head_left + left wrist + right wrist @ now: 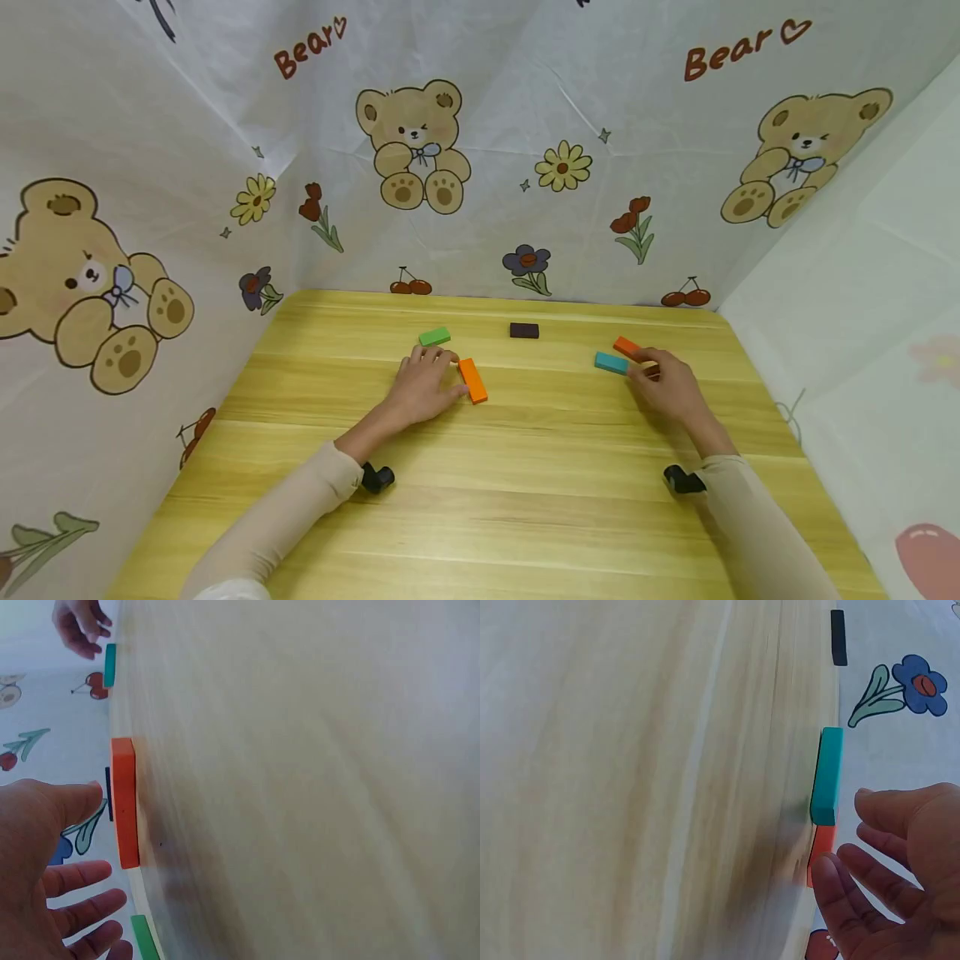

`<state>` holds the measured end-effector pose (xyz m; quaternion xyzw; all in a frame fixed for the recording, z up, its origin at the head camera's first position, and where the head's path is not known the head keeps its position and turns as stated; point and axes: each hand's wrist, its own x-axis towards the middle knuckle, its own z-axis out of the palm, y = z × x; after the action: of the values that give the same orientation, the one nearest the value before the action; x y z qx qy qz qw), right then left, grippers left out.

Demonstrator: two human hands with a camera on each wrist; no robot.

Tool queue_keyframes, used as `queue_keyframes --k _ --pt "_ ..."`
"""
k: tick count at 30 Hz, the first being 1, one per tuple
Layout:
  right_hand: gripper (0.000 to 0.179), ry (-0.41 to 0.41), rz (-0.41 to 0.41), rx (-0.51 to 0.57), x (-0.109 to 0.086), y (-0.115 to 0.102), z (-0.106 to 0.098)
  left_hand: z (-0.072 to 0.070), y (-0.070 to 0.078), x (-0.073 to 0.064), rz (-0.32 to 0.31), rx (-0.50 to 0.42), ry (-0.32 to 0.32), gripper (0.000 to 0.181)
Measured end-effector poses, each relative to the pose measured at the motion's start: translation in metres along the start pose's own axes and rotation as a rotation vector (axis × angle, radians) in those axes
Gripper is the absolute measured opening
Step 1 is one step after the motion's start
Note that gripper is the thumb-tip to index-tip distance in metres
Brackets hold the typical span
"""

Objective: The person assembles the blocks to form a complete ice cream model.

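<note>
My left hand [423, 390] reaches over the table with fingers and thumb spread, beside an orange block [472, 382]. In the left wrist view a gap shows between the thumb and that orange block [124, 802]. A green block [435, 337] lies just beyond the left fingers. On the right, my right hand [670, 390] has loosely bent fingers at a teal block [612, 363] and a red-orange block [626, 347]. The right wrist view shows the teal block [827, 776] partly covering the red-orange one [821, 855]; the fingers overlap the latter. Neither hand grips a block.
A dark block [524, 331] lies near the table's back edge, between the hands. The wooden table [480, 500] is bordered by white cloth [495, 217] printed with bears and flowers. Black wrist-worn pieces [378, 478] show beside both sleeves.
</note>
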<state>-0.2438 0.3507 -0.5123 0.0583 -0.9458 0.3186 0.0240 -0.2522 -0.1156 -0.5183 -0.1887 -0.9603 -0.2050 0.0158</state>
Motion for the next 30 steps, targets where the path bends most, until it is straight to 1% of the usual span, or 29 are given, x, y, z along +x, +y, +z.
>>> queue_keyframes --k 2,6,10,15,22,30 --pt "0.046 -0.021 0.013 0.002 0.002 0.001 0.001 0.003 0.002 -0.001 0.014 -0.007 -0.002 0.06" --pt "0.042 -0.033 0.007 -0.013 0.007 0.003 0.005 0.007 0.004 -0.003 0.031 0.001 0.001 0.061" --pt "0.038 -0.022 -0.005 -0.027 0.01 0.005 0.008 0.008 0.007 -0.005 0.05 0.024 -0.007 0.062" --pt "0.037 -0.011 -0.008 -0.024 0.011 0.005 0.009 0.009 0.008 -0.006 0.058 0.05 -0.012 0.063" --pt "0.035 0.003 -0.021 -0.038 0.013 0.004 0.011 0.011 0.007 -0.005 0.078 0.04 -0.002 0.06" --pt "0.032 0.014 -0.024 -0.031 0.016 0.003 0.014 0.013 0.005 -0.003 0.088 0.039 -0.019 0.06"
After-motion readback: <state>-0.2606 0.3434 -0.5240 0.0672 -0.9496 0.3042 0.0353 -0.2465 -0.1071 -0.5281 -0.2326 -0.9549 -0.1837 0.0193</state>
